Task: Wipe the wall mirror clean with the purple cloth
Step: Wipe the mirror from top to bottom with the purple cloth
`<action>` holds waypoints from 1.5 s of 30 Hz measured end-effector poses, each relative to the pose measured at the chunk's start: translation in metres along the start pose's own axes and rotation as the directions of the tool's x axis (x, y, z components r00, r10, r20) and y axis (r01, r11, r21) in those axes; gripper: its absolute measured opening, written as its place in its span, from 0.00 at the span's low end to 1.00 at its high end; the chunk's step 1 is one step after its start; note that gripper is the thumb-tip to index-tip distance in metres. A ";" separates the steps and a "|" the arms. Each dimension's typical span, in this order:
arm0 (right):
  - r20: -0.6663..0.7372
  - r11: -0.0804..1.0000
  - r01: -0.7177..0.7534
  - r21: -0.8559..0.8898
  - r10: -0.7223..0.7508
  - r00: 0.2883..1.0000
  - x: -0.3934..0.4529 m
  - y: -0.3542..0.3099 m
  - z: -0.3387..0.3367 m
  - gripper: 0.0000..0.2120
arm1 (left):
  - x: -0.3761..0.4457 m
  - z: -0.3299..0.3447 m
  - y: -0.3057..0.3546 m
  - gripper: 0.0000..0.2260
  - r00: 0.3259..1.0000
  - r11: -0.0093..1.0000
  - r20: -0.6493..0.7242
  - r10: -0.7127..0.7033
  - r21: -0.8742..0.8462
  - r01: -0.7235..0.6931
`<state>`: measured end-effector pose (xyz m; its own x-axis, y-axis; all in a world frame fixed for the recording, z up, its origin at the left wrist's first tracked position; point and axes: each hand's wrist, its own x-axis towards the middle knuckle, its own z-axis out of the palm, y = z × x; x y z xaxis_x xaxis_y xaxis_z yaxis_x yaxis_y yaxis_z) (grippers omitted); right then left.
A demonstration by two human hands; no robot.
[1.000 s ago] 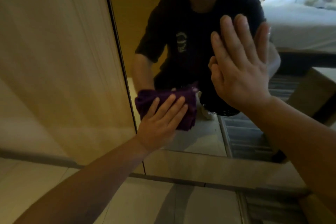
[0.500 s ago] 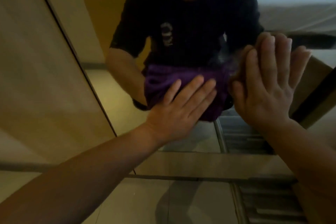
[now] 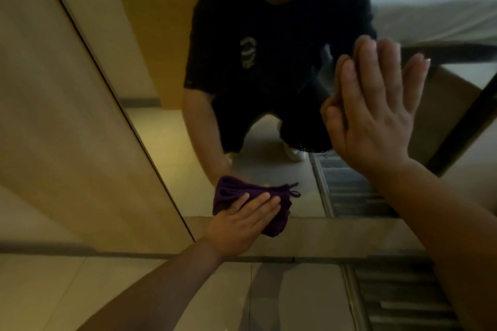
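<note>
The wall mirror (image 3: 166, 148) fills the upper middle and right of the head view, framed by a dark edge on its left. A folded purple cloth (image 3: 228, 196) lies pressed flat against the glass at the mirror's bottom edge, under the fingers of my left hand (image 3: 242, 226). My right hand (image 3: 376, 113) rests flat on the glass higher up at the right, fingers spread and pointing up, holding nothing. The reflection shows a crouching person in a dark shirt.
A beige wall panel (image 3: 53, 115) stands left of the mirror. A wooden ledge (image 3: 336, 234) runs under the glass, with tiled floor (image 3: 134, 290) and a slatted floor grille (image 3: 398, 301) below. A white bed shows in the reflection at top right.
My left hand has slid the purple cloth down the glass from mid-height to the bottom edge. My right hand has stayed flat on the mirror at the right.
</note>
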<state>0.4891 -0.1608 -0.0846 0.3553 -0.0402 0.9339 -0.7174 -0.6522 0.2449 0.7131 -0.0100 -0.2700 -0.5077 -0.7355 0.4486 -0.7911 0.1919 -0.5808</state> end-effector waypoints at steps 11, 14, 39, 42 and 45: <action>0.075 0.975 -0.031 0.219 0.015 0.997 0.001 0.010 -0.031 0.23 | 0.195 -0.205 -0.154 0.30 0.821 0.912 -0.414 -0.394 -0.063 0.406; 0.018 0.982 -0.053 0.179 0.051 0.999 -0.008 0.029 -0.040 0.26 | 0.223 -0.216 -0.153 0.29 0.837 0.921 -0.414 -0.356 -0.006 0.389; 0.072 0.997 -0.049 0.056 0.045 0.996 -0.079 0.074 -0.019 0.23 | 0.080 -0.008 0.051 0.32 0.983 0.983 0.038 0.181 -0.047 -0.179; 0.166 0.978 -0.183 0.097 0.166 0.972 -0.092 0.078 -0.048 0.22 | 0.115 -0.043 0.030 0.29 0.996 0.998 -0.067 0.052 -0.040 -0.055; 0.250 0.951 -0.302 0.067 0.276 0.928 -0.112 0.087 -0.075 0.23 | 0.175 -0.089 0.008 0.28 0.983 0.998 -0.177 -0.054 0.022 0.058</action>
<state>0.3423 -0.1558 -0.1482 0.2814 -0.4072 0.8689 -0.7492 -0.6591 -0.0662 0.5880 -0.0789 -0.1355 -0.5169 -0.6181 0.5923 -0.8117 0.1342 -0.5684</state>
